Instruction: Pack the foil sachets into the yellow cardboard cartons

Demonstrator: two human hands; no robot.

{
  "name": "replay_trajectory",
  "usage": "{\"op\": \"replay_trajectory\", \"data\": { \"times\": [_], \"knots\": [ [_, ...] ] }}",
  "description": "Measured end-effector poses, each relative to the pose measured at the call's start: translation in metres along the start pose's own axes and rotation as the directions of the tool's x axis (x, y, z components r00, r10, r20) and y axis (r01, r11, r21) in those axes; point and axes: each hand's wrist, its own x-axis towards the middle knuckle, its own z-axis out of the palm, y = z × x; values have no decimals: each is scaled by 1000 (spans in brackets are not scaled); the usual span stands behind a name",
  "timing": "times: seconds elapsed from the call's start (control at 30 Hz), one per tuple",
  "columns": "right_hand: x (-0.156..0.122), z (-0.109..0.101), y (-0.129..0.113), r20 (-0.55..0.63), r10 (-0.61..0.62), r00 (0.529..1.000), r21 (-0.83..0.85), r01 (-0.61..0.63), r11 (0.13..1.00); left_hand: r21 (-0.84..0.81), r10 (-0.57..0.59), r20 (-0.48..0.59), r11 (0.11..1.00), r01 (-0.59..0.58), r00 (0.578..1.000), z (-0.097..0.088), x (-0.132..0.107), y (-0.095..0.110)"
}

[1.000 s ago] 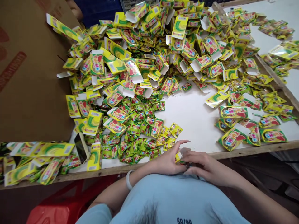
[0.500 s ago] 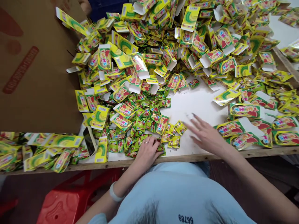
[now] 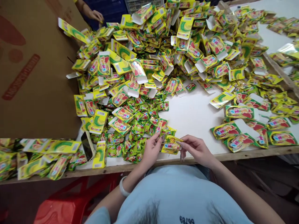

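Several yellow candy packets (image 3: 170, 145) are bunched between my two hands, close to the table's front edge. My left hand (image 3: 151, 151) is closed in a pinch at their left end. From the right, my right hand (image 3: 198, 150) pinches the other end with thumb and fingers. Just beyond my left fingers a small candy box (image 3: 161, 124) lies partly covered. Left of that hand spreads a heap of green candy packets (image 3: 137, 130), with a few printed boxes (image 3: 123, 114) on top.
A big pile of printed candy boxes (image 3: 140, 71) covers the far side. A brown carton (image 3: 42, 74) stands at left, with a phone (image 3: 88, 146) near it. More boxes (image 3: 238, 140) lie at right. Another person's hand (image 3: 95, 15) reaches in beyond the carton. A red stool (image 3: 58, 208) is below.
My right hand has moved left to the yellow packets, which are now gathered between both hands. My left hand has shifted from the green packets to them. The other person's hand has come further into view.
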Motion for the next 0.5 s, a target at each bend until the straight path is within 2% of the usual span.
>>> {"op": "replay_trajectory", "data": {
  "times": [0.07,0.13,0.2,0.27,0.3,0.33,0.4,0.47,0.5],
  "knots": [
    [2,2,-17,72,-12,997,-140,22,990,3,-8,99,1000,8,995,3,1,-1],
    [10,-6,-32,183,-33,983,-364,99,926,19,-64,250,998,61,966,0,2,2],
    [19,-15,-42,303,-12,953,-537,181,824,69,-102,415,994,80,904,-6,1,9],
    [25,-19,-47,364,29,931,-640,228,734,163,-88,544,987,-2,835,-11,-2,20],
    [26,-18,-46,355,30,934,-662,228,714,220,-76,582,973,-66,809,-12,-4,26],
    [26,-16,-44,316,11,949,-661,212,720,272,-67,602,954,-126,795,-13,-7,30],
    [19,-9,-34,195,-35,980,-560,140,817,334,-62,612,924,-187,789,-10,-15,36],
    [8,0,-19,132,-3,991,-343,48,938,333,-50,608,922,-197,792,-5,-23,35],
    [2,3,-11,149,39,988,-227,-5,974,330,-42,605,922,-202,795,-2,-25,33]
  ]
}}
